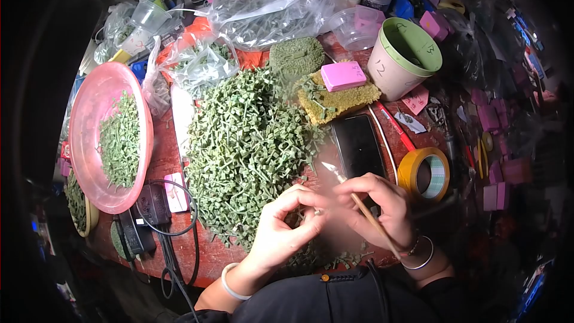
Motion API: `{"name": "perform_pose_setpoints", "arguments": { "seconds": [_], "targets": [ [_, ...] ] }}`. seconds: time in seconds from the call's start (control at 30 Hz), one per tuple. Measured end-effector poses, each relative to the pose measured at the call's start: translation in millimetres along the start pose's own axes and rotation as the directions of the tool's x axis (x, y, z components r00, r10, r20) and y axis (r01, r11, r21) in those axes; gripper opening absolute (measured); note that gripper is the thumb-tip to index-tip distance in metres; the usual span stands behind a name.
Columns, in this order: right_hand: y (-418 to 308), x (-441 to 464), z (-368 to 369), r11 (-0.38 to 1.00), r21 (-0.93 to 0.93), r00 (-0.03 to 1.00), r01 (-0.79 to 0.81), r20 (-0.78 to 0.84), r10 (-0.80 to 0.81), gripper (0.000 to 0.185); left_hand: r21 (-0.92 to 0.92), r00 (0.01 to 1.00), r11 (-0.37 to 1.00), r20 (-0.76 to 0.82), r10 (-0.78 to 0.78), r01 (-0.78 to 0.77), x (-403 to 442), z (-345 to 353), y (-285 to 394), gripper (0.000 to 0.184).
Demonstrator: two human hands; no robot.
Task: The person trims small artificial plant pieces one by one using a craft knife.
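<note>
Wood-handled tool (366,212) in R fingers (376,186), pink basin (85,137) w/ green pcs (122,149)

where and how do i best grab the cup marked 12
The cup is probably best pinched at its near rim, thumb inside, fingers outside, coming from above on your side: its wide mouth is open to view, while the pink block on the yellow slab crowds its left. The right hand holds the wooden-handled tool, so set that down first.
</note>
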State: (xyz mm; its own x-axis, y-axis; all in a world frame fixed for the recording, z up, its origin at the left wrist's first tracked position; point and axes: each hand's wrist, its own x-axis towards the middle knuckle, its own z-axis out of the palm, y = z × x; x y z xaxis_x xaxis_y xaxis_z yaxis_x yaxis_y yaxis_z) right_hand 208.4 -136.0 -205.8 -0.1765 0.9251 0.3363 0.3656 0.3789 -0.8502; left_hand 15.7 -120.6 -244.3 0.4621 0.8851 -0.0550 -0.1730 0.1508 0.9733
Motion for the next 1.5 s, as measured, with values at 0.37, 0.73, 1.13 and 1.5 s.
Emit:
{"name": "perform_pose_setpoints", "arguments": {
  "seconds": [0.37,0.73,1.13,1.5],
  "targets": [
    [1,-10,-11,0.947,0.319,0.999,-0.029,-0.028,0.040,0.022,-0.018,0.994,0.999,-0.097,-0.043,0.041,-3,4,6,0.020],
    [1,-10,-9,0.956,0.292,0.998,-0.032,-0.045,0.047,0.022,-0.003,0.991,0.999,-0.125,-0.042,0.042,-3,9,8,0.019],
    [10,2,5,0.984,-0.170,0.998,0.053,0.031,-0.048,0.018,-0.547,0.955,0.837,-0.251,-0.159,-0.004,4,-10,28,0.011],
    [19,-8,24,0.858,-0.421,0.925,0.293,0.350,-0.144,0.025,-0.611,0.932,0.786,-0.222,-0.287,0.096,1,-10,33,0.010]
  ]
}}
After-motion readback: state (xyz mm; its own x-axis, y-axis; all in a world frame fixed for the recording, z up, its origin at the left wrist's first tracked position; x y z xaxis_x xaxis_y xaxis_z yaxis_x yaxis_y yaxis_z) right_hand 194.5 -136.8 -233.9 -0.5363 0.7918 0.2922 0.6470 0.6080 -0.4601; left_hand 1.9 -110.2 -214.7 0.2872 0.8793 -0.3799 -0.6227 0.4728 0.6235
